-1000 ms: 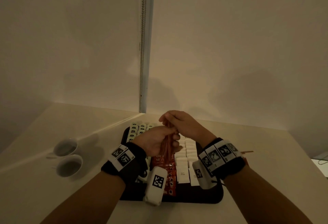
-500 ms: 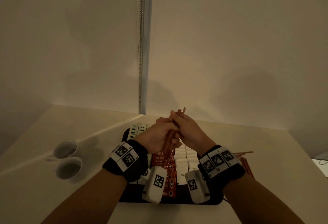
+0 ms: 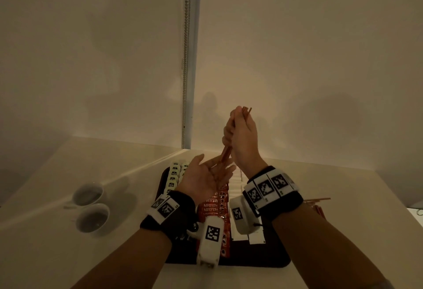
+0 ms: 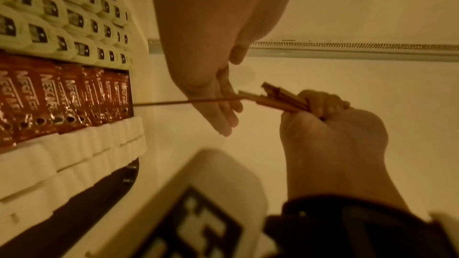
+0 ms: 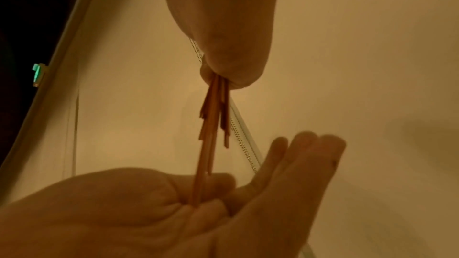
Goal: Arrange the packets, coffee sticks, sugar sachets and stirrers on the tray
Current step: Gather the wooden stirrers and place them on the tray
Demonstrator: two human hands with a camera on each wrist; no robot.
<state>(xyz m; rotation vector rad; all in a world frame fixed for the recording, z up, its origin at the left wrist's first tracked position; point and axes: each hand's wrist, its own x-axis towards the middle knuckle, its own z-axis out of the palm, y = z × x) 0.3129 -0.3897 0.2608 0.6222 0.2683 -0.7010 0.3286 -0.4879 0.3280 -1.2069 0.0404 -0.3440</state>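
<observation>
My right hand (image 3: 240, 133) is raised above the tray and grips a bundle of thin brown stirrers (image 3: 225, 155) upright in its fist. Their lower ends stand on the palm of my left hand (image 3: 206, 180), which lies open, palm up, just below. The right wrist view shows the stirrers (image 5: 211, 125) hanging uneven in length onto the left palm (image 5: 223, 213). Below lies the black tray (image 3: 263, 263), filled with rows of cream packets (image 3: 175, 172), red coffee sticks (image 3: 215, 206) and white sugar sachets (image 3: 235, 181).
Two white cups (image 3: 88, 195) (image 3: 92, 219) stand on the counter left of the tray. A few loose stirrers (image 3: 317, 204) lie on the counter to the right, behind my right wrist. Walls and a beaded blind cord (image 3: 186, 60) close off the far corner.
Both hands were clasped round the stirrers low over the tray. My right hand has since lifted the bundle, and my left hand has let go and opened palm up beneath it.
</observation>
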